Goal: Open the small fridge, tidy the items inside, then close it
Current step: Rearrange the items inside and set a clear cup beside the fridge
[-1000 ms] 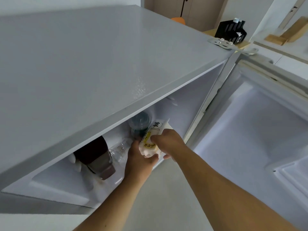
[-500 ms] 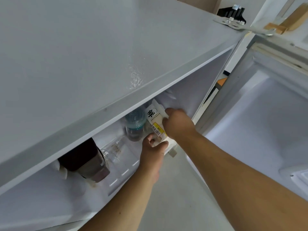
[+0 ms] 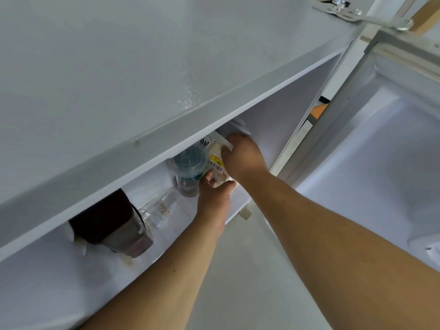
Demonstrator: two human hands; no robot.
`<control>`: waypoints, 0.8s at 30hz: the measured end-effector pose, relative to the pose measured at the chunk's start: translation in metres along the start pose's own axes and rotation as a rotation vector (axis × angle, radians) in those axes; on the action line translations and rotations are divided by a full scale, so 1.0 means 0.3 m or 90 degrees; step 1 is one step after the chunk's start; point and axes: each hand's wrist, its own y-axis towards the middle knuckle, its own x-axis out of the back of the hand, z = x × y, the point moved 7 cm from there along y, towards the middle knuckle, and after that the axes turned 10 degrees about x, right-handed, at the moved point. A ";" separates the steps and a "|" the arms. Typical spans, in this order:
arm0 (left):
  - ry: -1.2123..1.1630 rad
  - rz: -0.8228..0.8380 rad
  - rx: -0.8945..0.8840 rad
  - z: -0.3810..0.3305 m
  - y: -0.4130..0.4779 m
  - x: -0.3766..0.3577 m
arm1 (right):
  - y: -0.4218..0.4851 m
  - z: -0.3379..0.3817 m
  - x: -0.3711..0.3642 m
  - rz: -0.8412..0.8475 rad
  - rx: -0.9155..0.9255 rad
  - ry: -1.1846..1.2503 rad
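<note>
1. Head view: the small fridge (image 3: 142,75) stands open, its door (image 3: 381,151) swung out at 3 o'clock.
2. A white carton (image 3: 215,153) sits inside at the right end of the compartment.
3. Left hand (image 3: 214,198), at 6 o'clock of the carton: thumb and fingers pinch its lower edge.
4. Right hand (image 3: 242,158), at 3 o'clock: fingers curled over the carton's top and side.
5. A clear bottle (image 3: 190,167) touches the carton at 9 o'clock; a glass (image 3: 157,208) and a dark jar (image 3: 114,225) lie further toward 8 o'clock.

Pale grey floor (image 3: 240,277), wooden furniture (image 3: 426,13) top right, soft daylight
</note>
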 end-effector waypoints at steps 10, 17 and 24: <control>-0.089 -0.248 -0.026 -0.048 -0.153 0.277 | -0.145 0.107 0.126 -0.192 0.123 -0.058; -0.173 -0.281 -0.153 -0.190 -0.167 0.257 | -0.092 0.127 0.007 0.002 -0.042 0.169; -0.219 -0.238 -0.152 -0.195 -0.141 0.266 | -0.100 0.142 -0.007 0.029 -0.084 0.246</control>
